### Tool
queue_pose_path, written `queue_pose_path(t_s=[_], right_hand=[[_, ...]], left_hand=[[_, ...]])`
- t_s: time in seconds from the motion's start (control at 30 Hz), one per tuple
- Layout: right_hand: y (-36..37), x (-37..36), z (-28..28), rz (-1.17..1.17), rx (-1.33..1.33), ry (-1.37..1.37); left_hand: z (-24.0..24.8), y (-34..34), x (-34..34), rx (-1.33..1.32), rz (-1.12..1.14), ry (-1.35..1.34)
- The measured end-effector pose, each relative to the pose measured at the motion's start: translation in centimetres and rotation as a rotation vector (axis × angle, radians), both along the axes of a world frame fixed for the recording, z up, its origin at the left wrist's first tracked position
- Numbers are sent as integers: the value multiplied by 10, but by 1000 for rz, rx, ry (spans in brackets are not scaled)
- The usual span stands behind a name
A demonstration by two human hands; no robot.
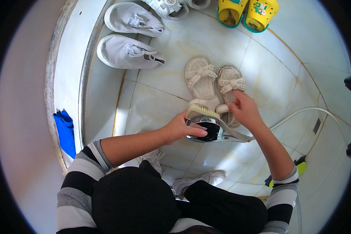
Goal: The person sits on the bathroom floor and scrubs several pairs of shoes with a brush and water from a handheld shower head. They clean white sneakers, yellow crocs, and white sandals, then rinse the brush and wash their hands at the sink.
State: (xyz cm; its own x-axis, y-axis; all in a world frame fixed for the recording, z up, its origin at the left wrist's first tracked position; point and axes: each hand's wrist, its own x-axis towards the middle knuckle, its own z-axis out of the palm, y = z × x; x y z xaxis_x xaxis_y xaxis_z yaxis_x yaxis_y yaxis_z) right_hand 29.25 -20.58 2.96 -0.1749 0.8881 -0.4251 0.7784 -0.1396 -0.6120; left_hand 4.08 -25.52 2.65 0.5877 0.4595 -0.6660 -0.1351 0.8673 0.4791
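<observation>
My left hand [181,128] is closed around a chrome shower head [210,128] with a black face, its thumb lying across that face. Against the shower head, in the same grip, sits a scrub brush [203,110] with pale bristles. A beige left sandal [200,78] with a pearl-dotted bow lies on the tiles just beyond the bristles. On the matching right sandal [231,84], my right hand [243,107] pinches near the bow strap with thumb and forefinger. The palm side of my right hand is hidden.
White lace-up shoes [130,52] stand at the far left on the tiled floor [156,97]. Yellow clogs [260,15] are at the far right. A pale hose [312,110] curves along the right. Blue cloth [64,132] hangs over the left ledge; a green-and-black brush [300,168] lies near my right forearm.
</observation>
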Motion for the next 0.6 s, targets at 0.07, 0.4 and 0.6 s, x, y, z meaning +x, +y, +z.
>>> queue_pose_path(t_s=[0.07,0.4,0.6], right_hand=[[8,-11,-10,-6,-30,26],[36,-68,-22,8,224,-159],[53,-108,-35,-135,444,-248]], left_hand=[[-1,-1,-1,-16,21,1],[-7,1,-10,-28,55,-42],[-5,1,-10,-63,70,-80]])
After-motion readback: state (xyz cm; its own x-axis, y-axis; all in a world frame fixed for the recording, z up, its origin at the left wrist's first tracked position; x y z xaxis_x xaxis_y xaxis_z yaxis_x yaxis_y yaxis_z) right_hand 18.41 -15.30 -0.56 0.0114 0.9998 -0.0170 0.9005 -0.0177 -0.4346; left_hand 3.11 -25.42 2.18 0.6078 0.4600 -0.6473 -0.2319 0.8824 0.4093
